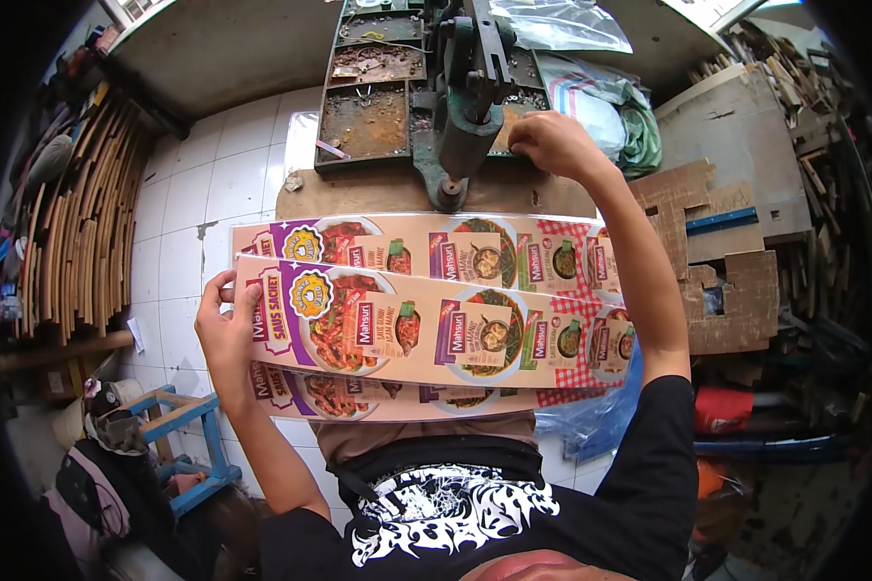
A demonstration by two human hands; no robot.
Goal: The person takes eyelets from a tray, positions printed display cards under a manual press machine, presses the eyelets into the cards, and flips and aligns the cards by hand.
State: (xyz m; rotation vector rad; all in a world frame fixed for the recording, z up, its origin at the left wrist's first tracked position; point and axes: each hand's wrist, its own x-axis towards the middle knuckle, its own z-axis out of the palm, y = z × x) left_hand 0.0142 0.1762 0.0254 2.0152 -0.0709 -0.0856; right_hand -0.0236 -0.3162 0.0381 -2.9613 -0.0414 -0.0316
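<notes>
My left hand pinches the left end of a long printed strip, glossy, with "Mahsuri" sauce sachets and food pictures. This strip lies slightly tilted over matching strips: one strip shows behind it near the press, and another strip shows below, by my lap. My right hand reaches over the compartment tray to the right side of a dark green hand press. Its fingers are curled down into a compartment, and whatever they hold is hidden.
Small metal bits lie in the tray's compartments. A wooden board sits under the press. Plastic bags are at the back right. Stacked boards stand left, cut board pieces right. A blue wooden frame is lower left.
</notes>
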